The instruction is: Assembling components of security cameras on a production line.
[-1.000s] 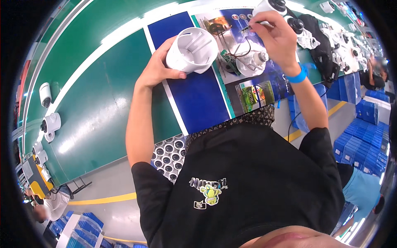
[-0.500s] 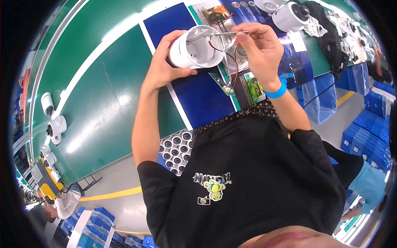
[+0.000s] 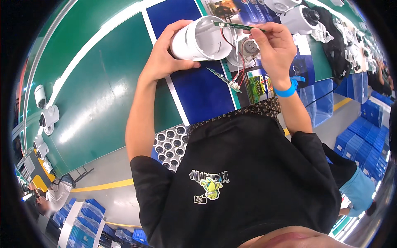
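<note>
My left hand (image 3: 161,58) is wrapped round a white cylindrical camera housing (image 3: 186,44), tilted so its open end faces right. Fingers and thumb of my right hand (image 3: 276,51) pinch one end of a narrow green circuit board (image 3: 230,26), whose other end reaches over the housing's mouth. Red and black wires (image 3: 242,66) run down from this board. At their lower end a second green circuit board (image 3: 221,77) sits edge-on in front of the housing. Behind the wires is a white round camera part (image 3: 249,48), partly hidden by my right hand.
Below the housing is a dark blue mat (image 3: 202,97) on the green table (image 3: 99,103). White cameras (image 3: 297,18) and a black cloth (image 3: 331,51) lie at the upper right. A printed box (image 3: 257,87) is beside the wires. Several round lens units (image 3: 169,144) stand by the table's near edge.
My right hand has turned the upper board, so more of its green face shows. The housing is tilted more to the right. The lower board has turned edge-on.
</note>
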Motion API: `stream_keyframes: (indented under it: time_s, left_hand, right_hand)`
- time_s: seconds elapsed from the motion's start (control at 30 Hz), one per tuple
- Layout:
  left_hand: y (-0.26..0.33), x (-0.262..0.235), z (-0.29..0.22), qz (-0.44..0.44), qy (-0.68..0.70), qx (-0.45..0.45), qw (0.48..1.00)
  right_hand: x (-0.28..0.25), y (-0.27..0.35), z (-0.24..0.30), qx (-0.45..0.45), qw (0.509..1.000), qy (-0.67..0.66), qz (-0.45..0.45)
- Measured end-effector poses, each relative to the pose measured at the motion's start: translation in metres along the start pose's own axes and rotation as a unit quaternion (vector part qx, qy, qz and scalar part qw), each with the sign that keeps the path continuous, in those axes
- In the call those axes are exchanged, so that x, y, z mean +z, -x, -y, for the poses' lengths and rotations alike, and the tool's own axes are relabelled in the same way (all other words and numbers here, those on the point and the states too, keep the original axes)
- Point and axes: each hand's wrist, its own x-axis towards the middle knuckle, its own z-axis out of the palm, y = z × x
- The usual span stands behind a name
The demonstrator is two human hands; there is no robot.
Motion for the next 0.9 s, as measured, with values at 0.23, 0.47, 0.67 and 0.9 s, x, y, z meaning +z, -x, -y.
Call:
stream_keyframes:
  time_s: [0.23,0.47,0.67,0.9]
  left_hand:
    - [0.000,0.004,-0.007,0.005,0.021,-0.033,0.999]
    - [-0.001,0.005,-0.002,0.010,0.007,-0.003,1.000]
    - [-0.002,0.006,-0.007,0.006,-0.028,-0.003,1.000]
    - [-0.001,0.003,-0.007,-0.005,-0.038,-0.010,0.999]
  right_hand:
    - [-0.018,-0.017,0.024,-0.123,0.941,0.293,0.120]
    - [-0.008,-0.020,0.035,-0.116,0.928,0.328,0.135]
    - [-0.019,-0.008,0.014,-0.132,0.947,0.279,0.094]
    - [-0.025,-0.010,0.019,-0.120,0.944,0.289,0.101]
